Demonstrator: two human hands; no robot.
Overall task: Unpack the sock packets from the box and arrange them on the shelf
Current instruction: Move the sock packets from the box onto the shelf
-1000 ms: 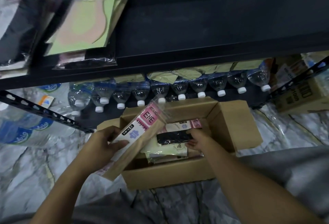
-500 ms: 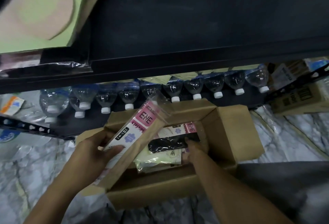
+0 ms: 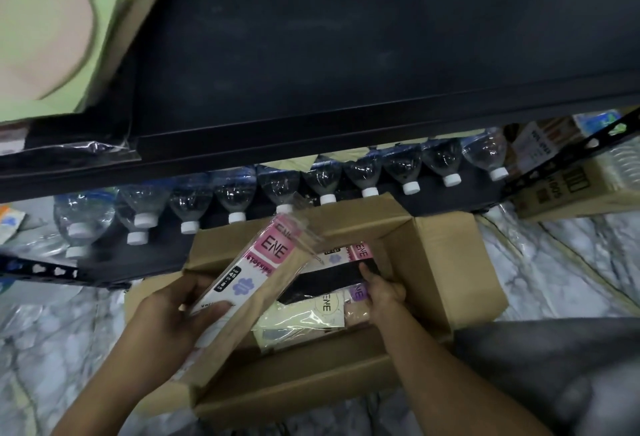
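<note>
An open cardboard box (image 3: 450, 262) sits on the marbled floor below a dark shelf (image 3: 346, 65). My left hand (image 3: 169, 318) grips a tan sock packet (image 3: 256, 276) with a pink ENE label, tilted over the box's left side. Inside the box my right hand (image 3: 381, 293) is closed on a packet of black socks (image 3: 325, 280) lying on top of a pale green packet (image 3: 301, 318). More packets (image 3: 52, 30), green and tan, lie on the shelf at the upper left.
A row of water bottles (image 3: 277, 186) with white caps lies on the low shelf just behind the box. A printed carton (image 3: 568, 193) stands at the far right. A black perforated rack post (image 3: 41, 271) runs at the left. My grey-clad knee (image 3: 554, 366) is at the lower right.
The view has dipped closer to the box. My right hand has slid deeper into the box and closed on the black packet. My left hand keeps holding the tan packet.
</note>
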